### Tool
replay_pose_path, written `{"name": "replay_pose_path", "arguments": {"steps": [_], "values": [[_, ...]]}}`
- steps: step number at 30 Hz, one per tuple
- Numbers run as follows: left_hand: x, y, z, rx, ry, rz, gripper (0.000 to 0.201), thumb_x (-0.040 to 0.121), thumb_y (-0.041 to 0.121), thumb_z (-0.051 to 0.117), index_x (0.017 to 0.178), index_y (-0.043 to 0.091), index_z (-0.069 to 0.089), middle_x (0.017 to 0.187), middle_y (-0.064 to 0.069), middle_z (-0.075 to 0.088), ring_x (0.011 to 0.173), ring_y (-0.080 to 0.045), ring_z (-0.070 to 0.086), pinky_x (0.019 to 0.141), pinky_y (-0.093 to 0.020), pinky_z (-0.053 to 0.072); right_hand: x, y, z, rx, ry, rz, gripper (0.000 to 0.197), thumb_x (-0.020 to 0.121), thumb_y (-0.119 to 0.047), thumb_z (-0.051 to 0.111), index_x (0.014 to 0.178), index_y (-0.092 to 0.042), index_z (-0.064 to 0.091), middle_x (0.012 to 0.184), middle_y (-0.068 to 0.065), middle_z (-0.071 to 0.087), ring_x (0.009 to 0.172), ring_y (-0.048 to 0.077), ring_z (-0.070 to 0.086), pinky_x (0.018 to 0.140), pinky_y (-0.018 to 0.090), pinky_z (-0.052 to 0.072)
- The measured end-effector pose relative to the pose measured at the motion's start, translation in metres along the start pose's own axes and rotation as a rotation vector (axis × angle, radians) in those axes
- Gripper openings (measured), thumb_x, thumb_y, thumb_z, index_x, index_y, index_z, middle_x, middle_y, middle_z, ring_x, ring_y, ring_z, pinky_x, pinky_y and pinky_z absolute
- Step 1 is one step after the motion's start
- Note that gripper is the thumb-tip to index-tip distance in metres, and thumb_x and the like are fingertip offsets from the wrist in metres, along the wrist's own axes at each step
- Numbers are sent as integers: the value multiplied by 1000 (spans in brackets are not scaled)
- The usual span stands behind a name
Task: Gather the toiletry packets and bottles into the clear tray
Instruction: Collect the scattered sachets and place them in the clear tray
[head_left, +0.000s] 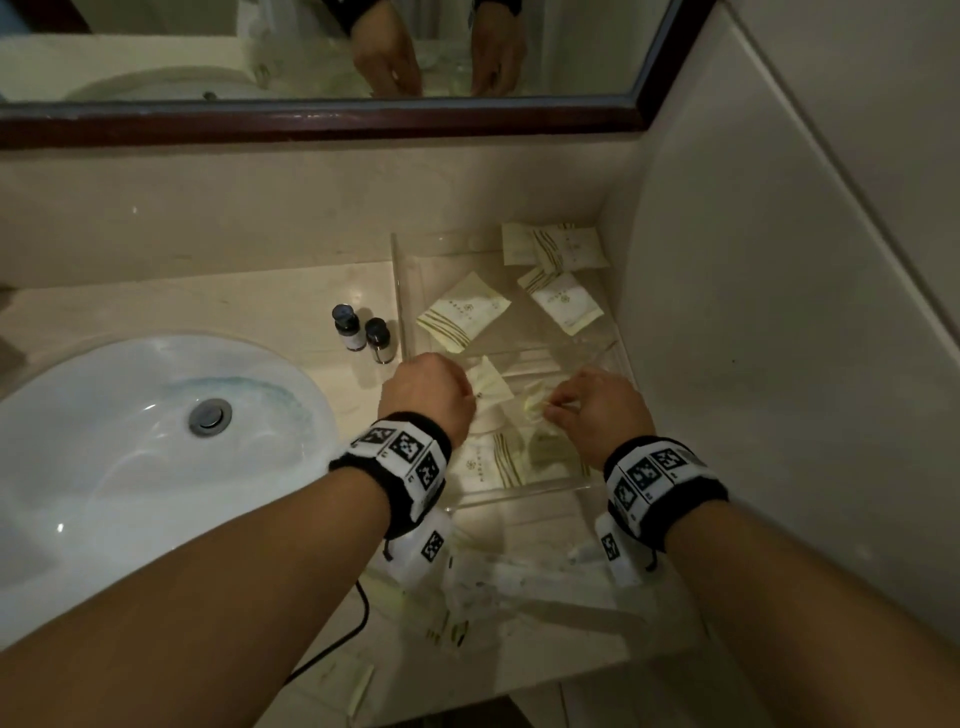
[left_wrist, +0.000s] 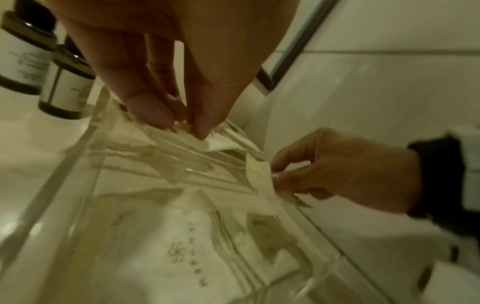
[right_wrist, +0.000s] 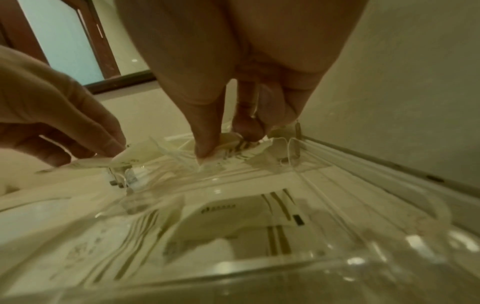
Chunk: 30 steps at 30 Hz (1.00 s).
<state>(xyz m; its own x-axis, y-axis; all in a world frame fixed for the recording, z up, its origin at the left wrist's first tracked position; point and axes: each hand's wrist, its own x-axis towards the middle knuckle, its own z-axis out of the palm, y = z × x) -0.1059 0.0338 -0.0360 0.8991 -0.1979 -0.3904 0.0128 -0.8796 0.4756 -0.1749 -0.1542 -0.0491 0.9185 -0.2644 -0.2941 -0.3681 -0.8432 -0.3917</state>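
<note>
Two hands work over the clear tray (head_left: 402, 291), which sits on the counter against the right wall; the left hand (head_left: 428, 392) has thumb and fingertips pressed together on the corner of a cream packet (head_left: 491, 382) at the tray's middle, and the right hand (head_left: 597, 410) pinches a second packet (left_wrist: 259, 174) between thumb and forefinger just beside it. Several more packets lie flat in the tray, two in the far half (head_left: 465, 312) and one in the near half (head_left: 485, 460); another pair (head_left: 553, 247) rests at the far right corner, and whether inside the tray's wall I cannot tell. The two small dark-capped bottles (head_left: 363, 332) stand upright on the counter just left of the tray, not yet in it.

The packets look light, thin and limp, likely to flop or slide from a loose grip, so an edge or corner pinch suits them; lying flat on smooth acrylic they would probably be hard to lift except by a raised corner. The bottles seem rigid and a little top-heavy, best taken round the body below the cap; they could tip if nudged. The tray looks stiff but slippery and might shift if pushed.

The counter (head_left: 260, 301) is pale polished stone, dimly lit; a white sink (head_left: 130, 441) lies to the left, a dark-framed mirror (head_left: 311, 122) across the far wall, and a black cable (head_left: 358, 613) trails near the front edge.
</note>
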Motion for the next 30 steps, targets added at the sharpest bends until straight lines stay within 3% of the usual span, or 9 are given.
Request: {"name": "replay_pose_path", "arguments": {"steps": [3, 9, 15, 20, 23, 26, 30], "values": [[4, -3, 11, 141, 4, 84, 16, 90, 23, 62, 94, 20, 77, 104, -7, 70, 94, -32, 66, 70, -30, 43, 5, -3, 8, -36, -43, -8, 16, 88, -32, 67, 94, -21, 76, 107, 1, 61, 98, 22, 60, 82, 35, 50], [7, -7, 21, 379, -28, 184, 22, 92, 10, 55, 107, 14, 71, 116, -10, 61, 100, -38, 64, 83, -42, 55, 14, -12, 26, -139, -126, -66, 22, 91, -33, 58, 105, -23, 71, 114, 0, 55, 100, 24, 60, 83, 39, 52], [14, -9, 29, 416, -103, 204, 23, 90, 17, 62, 112, 18, 71, 118, -7, 61, 101, -35, 65, 87, -45, 56, 17, -12, 29, -168, -160, -75, 34, 89, -40, 60, 119, -25, 64, 121, -2, 50, 101, 24, 59, 85, 38, 51], [17, -5, 26, 419, -144, 213, 23, 89, 20, 64, 110, 20, 70, 118, -7, 64, 103, -33, 65, 87, -42, 55, 21, -8, 29, -129, -152, -45, 38, 83, -42, 67, 118, -27, 62, 119, -3, 47, 98, 25, 60, 85, 36, 51], [18, 2, 17, 346, -116, 223, 22, 90, 32, 65, 109, 22, 68, 114, -7, 65, 102, -31, 65, 85, -39, 55, 24, -8, 22, -38, -25, -60, 38, 83, -46, 68, 115, -26, 66, 117, -4, 55, 98, 20, 59, 85, 36, 51], [23, 15, 3, 233, 9, 262, 25, 93, 39, 60, 111, 23, 65, 109, -4, 65, 98, -29, 65, 80, -38, 55, 37, -10, 2, 3, 174, -67, 32, 87, -44, 64, 107, -19, 69, 109, 2, 63, 96, 22, 61, 83, 36, 51], [41, 31, -13, 115, 164, 250, 31, 97, 40, 58, 121, 22, 64, 120, -2, 60, 100, -27, 64, 82, -37, 52, 64, -13, -28, 45, 308, 17, 28, 89, -39, 61, 107, -18, 69, 108, 3, 66, 94, 24, 62, 81, 36, 52]]}}
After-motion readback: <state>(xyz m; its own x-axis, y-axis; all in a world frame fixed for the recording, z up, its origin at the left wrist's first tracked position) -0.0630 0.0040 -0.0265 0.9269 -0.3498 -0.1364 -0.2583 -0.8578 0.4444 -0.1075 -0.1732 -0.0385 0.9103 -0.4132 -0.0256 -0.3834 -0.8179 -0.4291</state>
